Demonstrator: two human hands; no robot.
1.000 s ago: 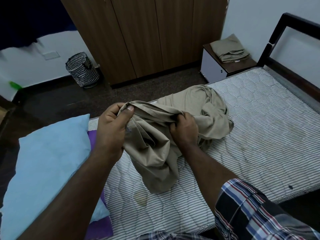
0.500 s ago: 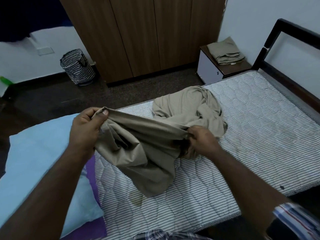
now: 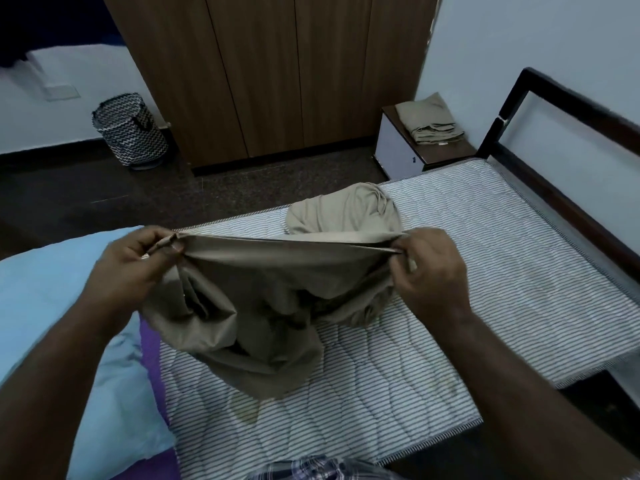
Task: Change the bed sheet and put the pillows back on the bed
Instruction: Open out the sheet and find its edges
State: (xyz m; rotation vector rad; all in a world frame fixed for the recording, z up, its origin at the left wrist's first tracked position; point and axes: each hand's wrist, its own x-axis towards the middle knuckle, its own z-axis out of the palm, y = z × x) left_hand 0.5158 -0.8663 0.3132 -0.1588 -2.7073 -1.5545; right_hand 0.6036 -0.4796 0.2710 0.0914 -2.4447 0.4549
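mattress point(image 3: 485, 258) was bare | left hand point(image 3: 131, 268) and right hand point(image 3: 433, 271) each pinched the tan sheet point(image 3: 277, 289) edge, taut between them | spreading, tucking, blue pillow point(image 3: 52, 306) by left hand all left to do

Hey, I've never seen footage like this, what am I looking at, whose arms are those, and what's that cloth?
There is no machine: a camera worn on a person's head looks down at their own hands. The left hand and right hand each pinch an edge of a beige sheet, stretched taut between them above a bare striped mattress. A light blue pillow lies at the left. Folded beige cloth sits on a bedside table.
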